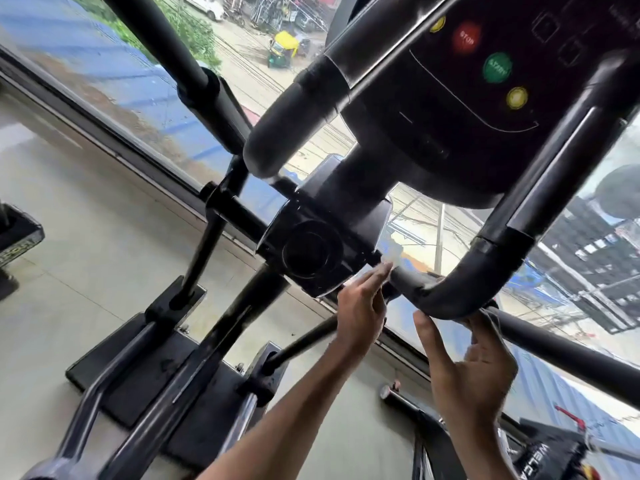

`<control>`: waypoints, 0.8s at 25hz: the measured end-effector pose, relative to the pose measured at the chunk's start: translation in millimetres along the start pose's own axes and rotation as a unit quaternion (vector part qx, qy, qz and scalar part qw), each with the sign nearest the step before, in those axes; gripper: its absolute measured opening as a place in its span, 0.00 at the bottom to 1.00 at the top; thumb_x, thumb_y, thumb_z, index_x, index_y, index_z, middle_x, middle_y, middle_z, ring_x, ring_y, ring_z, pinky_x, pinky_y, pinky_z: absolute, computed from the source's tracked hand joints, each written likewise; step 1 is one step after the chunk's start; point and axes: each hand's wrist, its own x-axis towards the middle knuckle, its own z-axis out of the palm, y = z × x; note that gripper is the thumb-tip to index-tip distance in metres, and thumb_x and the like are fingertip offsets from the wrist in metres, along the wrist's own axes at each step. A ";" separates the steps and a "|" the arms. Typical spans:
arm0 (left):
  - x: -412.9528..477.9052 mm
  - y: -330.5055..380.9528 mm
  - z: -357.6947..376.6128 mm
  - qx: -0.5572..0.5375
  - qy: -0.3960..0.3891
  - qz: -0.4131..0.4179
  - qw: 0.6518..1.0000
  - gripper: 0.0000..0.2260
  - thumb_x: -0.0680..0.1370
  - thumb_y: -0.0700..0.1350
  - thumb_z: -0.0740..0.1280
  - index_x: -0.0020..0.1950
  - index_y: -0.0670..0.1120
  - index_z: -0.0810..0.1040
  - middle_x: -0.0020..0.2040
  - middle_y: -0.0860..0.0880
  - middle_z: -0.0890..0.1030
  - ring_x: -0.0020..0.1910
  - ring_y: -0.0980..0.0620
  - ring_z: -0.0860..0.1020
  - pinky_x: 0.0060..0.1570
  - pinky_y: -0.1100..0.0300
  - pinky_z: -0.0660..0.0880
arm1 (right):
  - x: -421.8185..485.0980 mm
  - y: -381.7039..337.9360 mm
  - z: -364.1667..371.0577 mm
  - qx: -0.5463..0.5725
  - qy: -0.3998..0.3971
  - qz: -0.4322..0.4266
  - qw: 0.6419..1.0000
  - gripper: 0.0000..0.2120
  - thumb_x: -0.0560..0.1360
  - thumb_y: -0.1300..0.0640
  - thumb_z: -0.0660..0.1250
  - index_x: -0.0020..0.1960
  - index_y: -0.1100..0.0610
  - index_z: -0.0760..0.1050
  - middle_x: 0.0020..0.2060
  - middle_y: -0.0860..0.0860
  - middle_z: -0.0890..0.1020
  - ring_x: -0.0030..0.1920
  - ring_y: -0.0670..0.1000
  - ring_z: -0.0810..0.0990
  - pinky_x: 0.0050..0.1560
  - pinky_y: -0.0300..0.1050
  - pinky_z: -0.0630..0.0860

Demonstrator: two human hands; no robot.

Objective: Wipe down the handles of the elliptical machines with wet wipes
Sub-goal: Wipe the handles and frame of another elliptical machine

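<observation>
Both hands meet the curved handle (460, 292), lower right: your left hand (362, 306) pinches a pale wet wipe (391, 254) against it; your right hand (474, 365), spread wide, touches its underside.

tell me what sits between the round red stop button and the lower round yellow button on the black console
The round green start button lies between them, in the head view.
</observation>
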 end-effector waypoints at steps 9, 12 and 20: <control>5.7 1.6 -6.5 -0.032 -0.045 0.018 0.998 0.20 0.79 0.34 0.60 0.68 0.44 0.81 0.65 0.48 0.83 0.63 0.55 0.81 0.64 0.60 0.78 | -0.9 -5.7 -1.3 -0.004 -0.004 -0.016 1.000 0.10 0.71 0.44 0.75 0.50 0.44 0.79 0.47 0.51 0.84 0.52 0.52 0.80 0.52 0.56 0.76; 24.0 -4.2 -10.0 0.017 -0.093 0.027 0.995 0.25 0.75 0.42 0.54 0.66 0.45 0.83 0.63 0.49 0.84 0.63 0.54 0.82 0.61 0.55 0.79 | -0.2 -7.3 -0.9 0.003 -0.006 -0.016 1.000 0.10 0.72 0.45 0.75 0.50 0.44 0.80 0.47 0.50 0.84 0.53 0.53 0.81 0.54 0.54 0.76; -36.3 44.4 -28.0 -0.167 0.034 0.057 0.984 0.21 0.78 0.24 0.64 0.70 0.36 0.76 0.68 0.45 0.79 0.67 0.47 0.80 0.65 0.49 0.78 | -0.6 -7.5 -0.3 -0.015 0.007 -0.044 0.999 0.09 0.73 0.45 0.74 0.51 0.42 0.78 0.46 0.43 0.83 0.50 0.54 0.81 0.52 0.57 0.77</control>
